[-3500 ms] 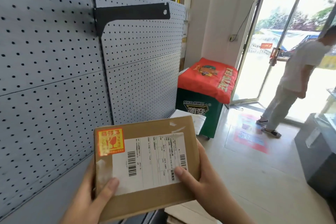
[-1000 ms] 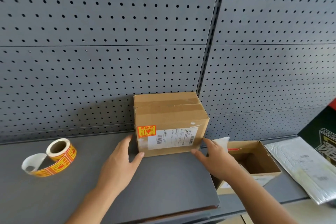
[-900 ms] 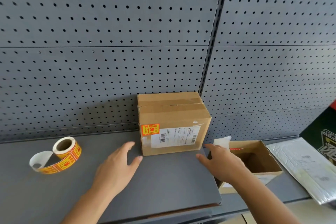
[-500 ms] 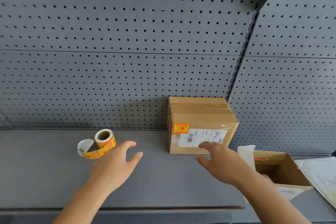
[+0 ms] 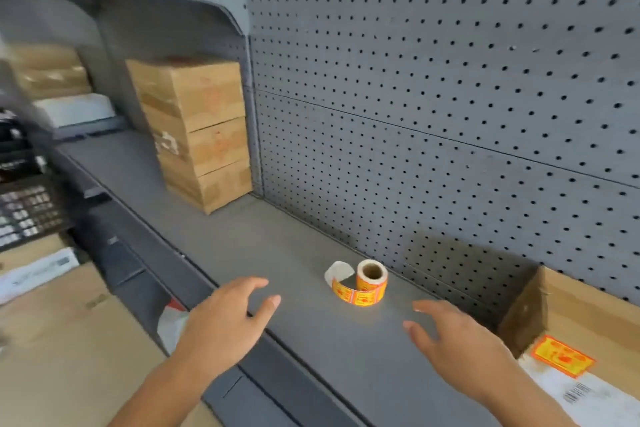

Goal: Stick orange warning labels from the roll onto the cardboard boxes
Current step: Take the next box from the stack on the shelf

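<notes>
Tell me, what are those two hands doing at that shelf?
A person is putting warning stickers on boxes. The left hand and right hand are open and empty above the grey metal shelf. The small roll of orange warning labels stands just beyond them, untouched. The brown cardboard box on the right already wears an orange label. A stack of brown cardboard boxes waits further left.

We note bare shelf stretch from stacked boxes, far left, to label roll: room to pass. Just behind roll, pegboard wall shuts off rear. At right, labelled box walls that side. Our left hand and right hand hover apart, fingers spread; shelf between them and roll lies free.
</notes>
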Demonstrator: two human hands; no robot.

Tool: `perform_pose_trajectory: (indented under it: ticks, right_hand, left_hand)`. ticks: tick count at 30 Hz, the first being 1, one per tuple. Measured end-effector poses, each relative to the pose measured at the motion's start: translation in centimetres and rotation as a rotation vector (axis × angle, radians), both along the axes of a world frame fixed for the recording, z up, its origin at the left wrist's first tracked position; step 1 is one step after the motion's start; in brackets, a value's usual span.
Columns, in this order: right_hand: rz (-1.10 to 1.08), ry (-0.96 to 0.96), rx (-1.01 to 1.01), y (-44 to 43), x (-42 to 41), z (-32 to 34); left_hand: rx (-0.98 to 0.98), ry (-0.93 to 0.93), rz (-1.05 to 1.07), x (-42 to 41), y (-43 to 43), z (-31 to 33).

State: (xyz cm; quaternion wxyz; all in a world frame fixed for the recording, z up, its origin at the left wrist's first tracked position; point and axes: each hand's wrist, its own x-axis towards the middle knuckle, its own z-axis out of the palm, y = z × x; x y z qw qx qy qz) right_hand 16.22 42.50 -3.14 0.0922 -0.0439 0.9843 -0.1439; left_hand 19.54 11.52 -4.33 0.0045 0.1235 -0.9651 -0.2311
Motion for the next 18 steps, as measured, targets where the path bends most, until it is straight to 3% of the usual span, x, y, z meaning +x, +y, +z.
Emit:
perform_pose_trajectory:
  ticks: [7, 18]
  right_hand:
    - [0.177, -0.006, -0.055, -8.8, -3.7, -0.4]
    - [0.323, -0.01, -0.103, -25.1, -7.0, 1.0]
  left_hand:
    - [0.07, 0.046, 0.285, 4.0, -8.1, 1.0]
    - [-0.006, 0.073, 0.433, 5.7, -22.6, 0.9]
